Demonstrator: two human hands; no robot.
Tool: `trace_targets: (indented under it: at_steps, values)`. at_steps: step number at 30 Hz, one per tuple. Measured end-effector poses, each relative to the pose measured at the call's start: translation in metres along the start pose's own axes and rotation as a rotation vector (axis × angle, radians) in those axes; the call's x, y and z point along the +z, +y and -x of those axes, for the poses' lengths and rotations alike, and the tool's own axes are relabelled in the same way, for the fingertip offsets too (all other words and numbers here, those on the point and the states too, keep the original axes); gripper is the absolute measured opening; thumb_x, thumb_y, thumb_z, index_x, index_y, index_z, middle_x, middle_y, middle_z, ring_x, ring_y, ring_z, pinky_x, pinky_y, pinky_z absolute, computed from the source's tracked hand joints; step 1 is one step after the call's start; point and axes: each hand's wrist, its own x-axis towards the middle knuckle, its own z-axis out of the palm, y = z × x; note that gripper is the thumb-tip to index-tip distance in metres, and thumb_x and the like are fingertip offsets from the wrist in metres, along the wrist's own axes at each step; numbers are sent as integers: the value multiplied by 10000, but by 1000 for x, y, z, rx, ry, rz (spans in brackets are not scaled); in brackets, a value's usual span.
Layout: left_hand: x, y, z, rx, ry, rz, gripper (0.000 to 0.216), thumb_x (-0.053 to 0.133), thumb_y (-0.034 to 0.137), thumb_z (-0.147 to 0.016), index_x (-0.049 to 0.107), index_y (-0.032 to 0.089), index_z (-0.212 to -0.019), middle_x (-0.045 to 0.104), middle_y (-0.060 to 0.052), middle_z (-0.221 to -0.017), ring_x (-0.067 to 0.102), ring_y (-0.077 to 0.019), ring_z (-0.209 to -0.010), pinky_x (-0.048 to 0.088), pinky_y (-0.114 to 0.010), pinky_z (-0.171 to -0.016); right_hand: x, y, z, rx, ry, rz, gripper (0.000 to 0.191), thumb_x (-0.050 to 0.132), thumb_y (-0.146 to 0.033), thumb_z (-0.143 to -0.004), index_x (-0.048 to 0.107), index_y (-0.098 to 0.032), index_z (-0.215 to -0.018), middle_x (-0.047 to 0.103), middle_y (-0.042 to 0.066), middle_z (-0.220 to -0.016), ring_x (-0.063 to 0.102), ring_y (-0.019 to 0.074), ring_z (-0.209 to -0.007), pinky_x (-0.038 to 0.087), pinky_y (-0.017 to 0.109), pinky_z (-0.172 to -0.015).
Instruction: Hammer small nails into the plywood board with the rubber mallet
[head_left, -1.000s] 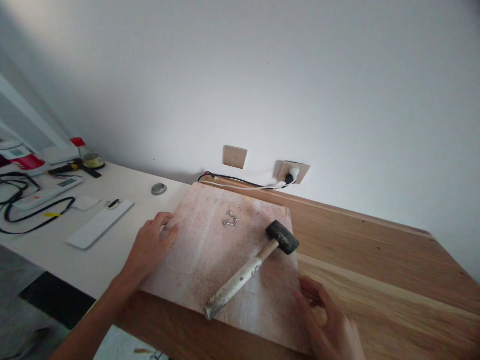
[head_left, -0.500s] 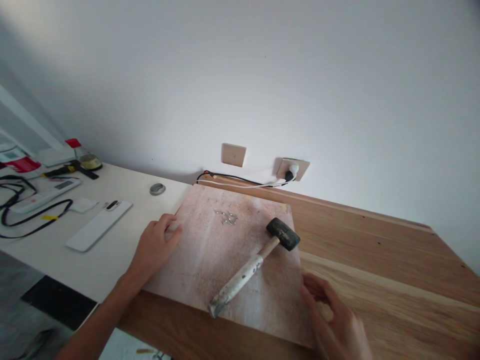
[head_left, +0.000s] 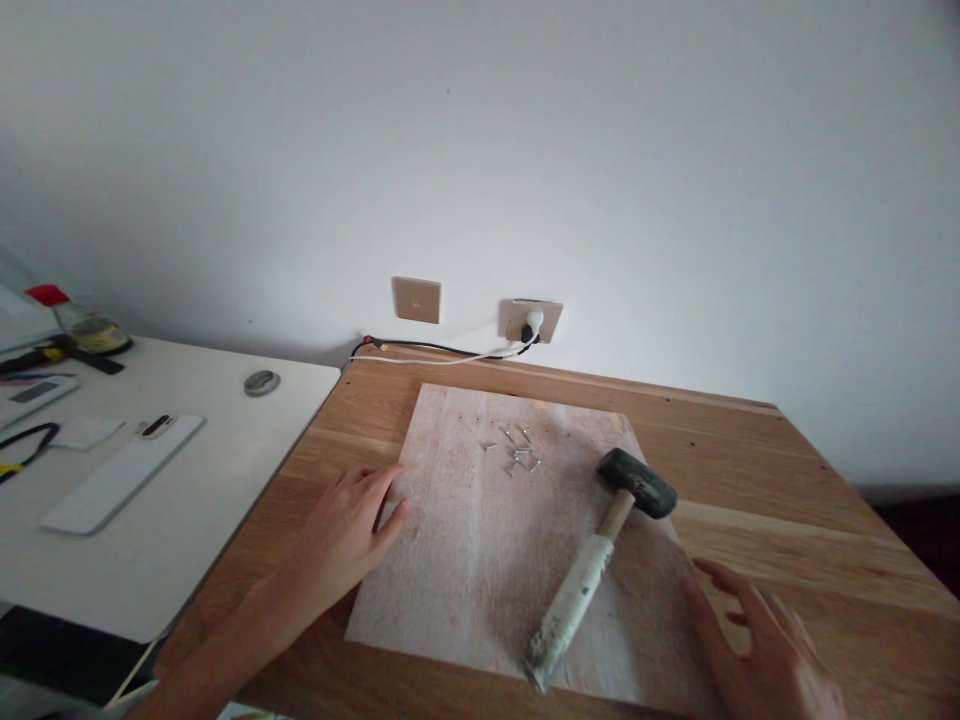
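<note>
A pale square board (head_left: pixel 480 540) lies flat on a wooden table (head_left: pixel 765 500). My left hand (head_left: pixel 349 530) rests open against the board's left edge, fingers stretched out. By the board's near right corner my right hand (head_left: pixel 757 650) lies open, fingers spread on the wood. A rubber mallet (head_left: pixel 596 560) with a black head and a white-smeared wooden handle lies on the board's right half. Several small metal nails (head_left: pixel 517 448) are scattered near the board's far edge.
A white desk (head_left: pixel 187 480) adjoins on the left, carrying a white remote-like slab (head_left: pixel 120 472), a round metal cap (head_left: pixel 262 382), cables and a bottle (head_left: pixel 79 322). On the wall behind are a switch plate (head_left: pixel 417 299) and a socket (head_left: pixel 532 320) with plugged cables.
The board, with mallet and nails on it, has slid right from the white desk onto the wooden table, both hands moving with it. The nails have spread apart. The view has shifted.
</note>
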Motion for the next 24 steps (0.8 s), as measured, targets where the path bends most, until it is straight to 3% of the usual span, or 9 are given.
trace_targets:
  at_steps: [3,5,7,11,15,18,21,24]
  values:
    - [-2,0,-11,80,-35,-125,226,515,270,-993,686,200,-1122,736,-103,-1008,673,-321,-990,546,-472,-896,5,-20,7,-130,21,-38,593,502,-660,-940,729,-201,-1239,733,114,-930,702,269,-709,575,390,-674]
    - [-3,6,-21,129,-47,-208,194,511,232,-990,692,199,-1053,716,-104,-989,651,-314,-1001,535,-458,-901,10,-41,11,-169,-140,-159,583,476,-648,-996,684,-214,-1326,684,24,-728,656,211,-572,542,316,-599]
    - [-3,16,-32,173,-35,-312,187,512,201,-988,696,192,-1020,693,-115,-1003,633,-311,-1010,523,-456,-905,16,-62,13,-211,-302,-239,586,444,-647,-1027,653,-243,-1395,685,-6,-650,675,207,-548,530,293,-593]
    - [1,38,-57,310,-19,-393,194,514,163,-1004,691,170,-1084,662,-132,-1062,619,-309,-1032,506,-462,-915,26,-91,9,-238,-405,-242,564,442,-693,-999,754,-256,-1171,742,44,-643,736,273,-582,490,309,-532]
    - [13,55,-85,616,-121,-273,183,543,95,-995,674,176,-1095,677,-89,-1061,637,-263,-1022,505,-408,-919,27,-91,9,-96,-427,-400,430,596,-660,-932,736,-266,-1034,584,-30,-499,619,209,-461,439,280,-491]
    - [29,66,-104,800,-141,-189,211,553,57,-990,674,177,-1116,701,-84,-1097,641,-249,-1083,501,-375,-930,21,-81,18,151,-394,-828,449,685,-640,-883,635,-285,-1154,640,-36,-610,656,198,-568,501,262,-521]
    - [49,82,-122,867,-124,-129,174,561,84,-997,685,163,-1091,716,-90,-1073,650,-243,-1059,513,-370,-914,14,-67,28,466,-378,-1195,584,775,-559,-833,491,-326,-1286,755,-8,-855,703,199,-643,576,283,-538]
    - [62,100,-139,871,-127,-135,111,592,125,-991,697,154,-1014,712,-93,-1036,651,-245,-1030,522,-367,-882,10,-54,31,625,-557,-1301,525,792,-568,-801,557,-267,-1161,624,-69,-596,500,113,-363,444,207,-346]
